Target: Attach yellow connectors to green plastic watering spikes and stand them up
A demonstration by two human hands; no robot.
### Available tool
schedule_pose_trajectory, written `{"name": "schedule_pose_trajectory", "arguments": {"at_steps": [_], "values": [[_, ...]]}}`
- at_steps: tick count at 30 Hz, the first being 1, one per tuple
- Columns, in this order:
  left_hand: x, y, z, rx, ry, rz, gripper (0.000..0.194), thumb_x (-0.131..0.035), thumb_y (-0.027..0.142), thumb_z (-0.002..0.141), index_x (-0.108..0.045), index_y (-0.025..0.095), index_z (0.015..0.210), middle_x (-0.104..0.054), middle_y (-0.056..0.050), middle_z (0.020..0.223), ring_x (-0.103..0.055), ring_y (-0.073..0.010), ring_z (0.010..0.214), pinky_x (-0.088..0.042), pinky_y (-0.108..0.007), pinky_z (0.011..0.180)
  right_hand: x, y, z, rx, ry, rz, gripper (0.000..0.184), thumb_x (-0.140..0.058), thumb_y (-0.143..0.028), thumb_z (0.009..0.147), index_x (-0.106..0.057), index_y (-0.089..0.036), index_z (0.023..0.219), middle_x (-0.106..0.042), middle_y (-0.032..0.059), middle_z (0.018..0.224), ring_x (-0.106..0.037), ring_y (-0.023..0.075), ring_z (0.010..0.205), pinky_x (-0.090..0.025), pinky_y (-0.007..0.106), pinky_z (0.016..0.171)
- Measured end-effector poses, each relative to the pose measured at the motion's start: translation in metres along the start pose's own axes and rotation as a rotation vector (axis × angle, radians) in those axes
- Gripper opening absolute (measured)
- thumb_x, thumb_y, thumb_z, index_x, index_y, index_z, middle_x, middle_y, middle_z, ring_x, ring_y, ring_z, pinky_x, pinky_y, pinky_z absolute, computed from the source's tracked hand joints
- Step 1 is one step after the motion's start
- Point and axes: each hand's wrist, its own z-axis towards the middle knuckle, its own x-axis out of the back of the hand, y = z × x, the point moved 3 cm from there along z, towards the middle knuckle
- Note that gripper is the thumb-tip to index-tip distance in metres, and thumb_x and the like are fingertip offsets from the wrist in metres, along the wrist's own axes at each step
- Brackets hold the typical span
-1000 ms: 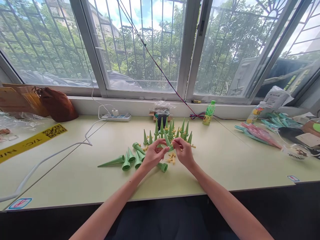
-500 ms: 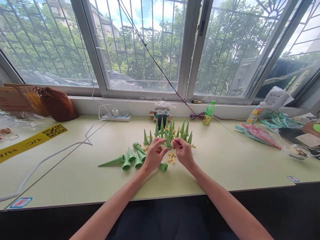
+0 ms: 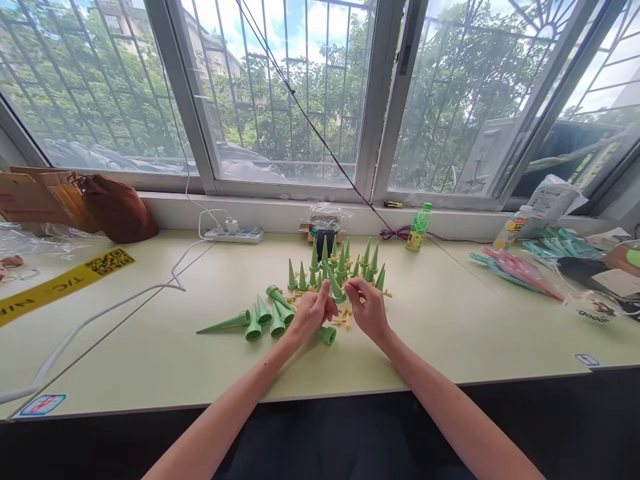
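Observation:
A green plant watering spike (image 3: 333, 285), its tip pointing up and tilted left, is gripped by the closed fingers of my left hand (image 3: 311, 313). At the collar of this spike, my right hand (image 3: 370, 308) has its thumb and fingers pinched together; whatever they hold is too small to make out. Small yellow valves (image 3: 346, 319) lie on the table below and between the hands. Several green spikes (image 3: 341, 261) stand upright behind my hands, some with yellow valves at their bases. To the left, several loose green spikes (image 3: 230, 323) lie or stand on the table.
Against the window ledge are a power strip (image 3: 240, 236), a small box with clear plastic (image 3: 325, 230) and a green bottle (image 3: 419, 228). A white cable (image 3: 125, 293) crosses the table's left side. Pink and teal bagged items (image 3: 520, 270) lie at the right.
My left fingers have folded in from an extended grip, and the spike now leans left with more of it showing. My right hand stays pinched at its collar.

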Motion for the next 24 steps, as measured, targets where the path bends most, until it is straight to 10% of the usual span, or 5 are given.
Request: {"name": "schedule_pose_trajectory", "arguments": {"at_steps": [24], "values": [[0.0059, 0.0038, -0.0062, 0.048, -0.128, -0.042, 0.071, -0.037, 0.068, 0.087, -0.074, 0.011, 0.067, -0.057, -0.006, 0.047, -0.028, -0.0072, 0.038, -0.023, -0.023, 0.04, -0.0003, -0.0018, 0.0018, 0.083, -0.062, -0.013, 0.022, -0.046, -0.032, 0.096, -0.056, -0.02, 0.08, -0.059, 0.001, 0.071, -0.05, 0.0123, 0.061, -0.045, 0.024, 0.059]]}}
